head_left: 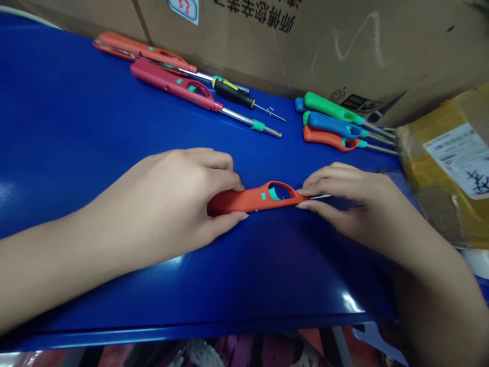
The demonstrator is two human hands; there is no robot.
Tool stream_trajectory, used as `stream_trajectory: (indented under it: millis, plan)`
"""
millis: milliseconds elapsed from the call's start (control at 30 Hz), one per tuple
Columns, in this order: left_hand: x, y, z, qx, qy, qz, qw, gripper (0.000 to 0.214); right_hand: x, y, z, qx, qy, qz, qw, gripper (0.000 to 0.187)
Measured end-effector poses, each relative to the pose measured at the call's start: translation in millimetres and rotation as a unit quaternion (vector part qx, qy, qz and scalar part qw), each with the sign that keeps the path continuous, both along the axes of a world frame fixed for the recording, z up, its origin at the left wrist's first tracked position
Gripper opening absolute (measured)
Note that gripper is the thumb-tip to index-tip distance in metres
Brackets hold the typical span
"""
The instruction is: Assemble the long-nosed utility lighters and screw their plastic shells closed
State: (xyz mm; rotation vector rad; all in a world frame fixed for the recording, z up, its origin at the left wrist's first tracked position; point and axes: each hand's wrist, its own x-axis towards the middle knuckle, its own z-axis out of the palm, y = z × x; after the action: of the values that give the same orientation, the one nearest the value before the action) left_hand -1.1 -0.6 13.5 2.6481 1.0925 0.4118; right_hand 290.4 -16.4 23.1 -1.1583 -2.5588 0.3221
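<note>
An orange-red long-necked gas lighter (250, 200) with a teal trigger lies just at the blue tabletop, between my two hands. My left hand (187, 196) is closed around the wide handle end. At the other end, my right hand (340, 188) pinches the neck where the metal tube leaves the body; part of the tube is hidden by the fingers. Beyond my left hand lie a dark pink lighter (171, 86), an orange lighter (141, 50) and a black and yellow screwdriver (233, 93).
Past my right hand, several lighters are grouped, among them a green one (330, 106), a blue one (334, 123) and an orange one (328, 137). A large cardboard box (244, 56) borders the back of the blue table (76, 132). A taped carton (446, 178) stands at the right.
</note>
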Motion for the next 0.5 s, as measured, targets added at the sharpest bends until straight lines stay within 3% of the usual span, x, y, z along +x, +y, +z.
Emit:
stream_trajectory:
  millis: [500]
  plan:
    - [-3.2, 2.9, 2.6, 0.025, 0.013, -0.010, 1.000, 0.024, -4.1, -3.0, -1.1, 0.019, -0.030, 0.001, 0.999, 0.004]
